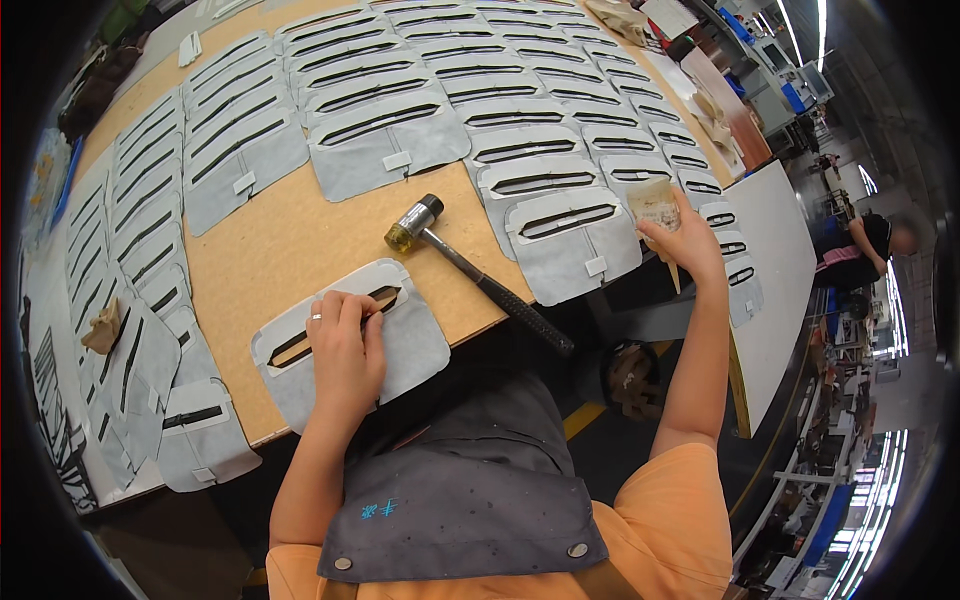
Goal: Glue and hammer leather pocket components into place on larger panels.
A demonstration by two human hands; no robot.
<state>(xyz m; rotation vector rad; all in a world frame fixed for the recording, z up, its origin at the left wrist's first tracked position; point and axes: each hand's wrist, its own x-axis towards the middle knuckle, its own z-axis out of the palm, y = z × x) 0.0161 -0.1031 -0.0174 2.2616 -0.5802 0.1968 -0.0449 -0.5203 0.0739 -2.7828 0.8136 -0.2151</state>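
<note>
The left hand [348, 345] rests, fingers bunched, over the slot of a grey panel [415, 345] at the bench's near edge; whether it pinches anything is unclear. Off to its right, the right hand [685, 240] grips a beige cone [655, 205], tip down. A mallet [470, 265] lies between the hands; similar panels [385, 140] fill rows beyond. The step seems to be working the slot's edge; the next move likely calls for keeping this panel flat.
</note>
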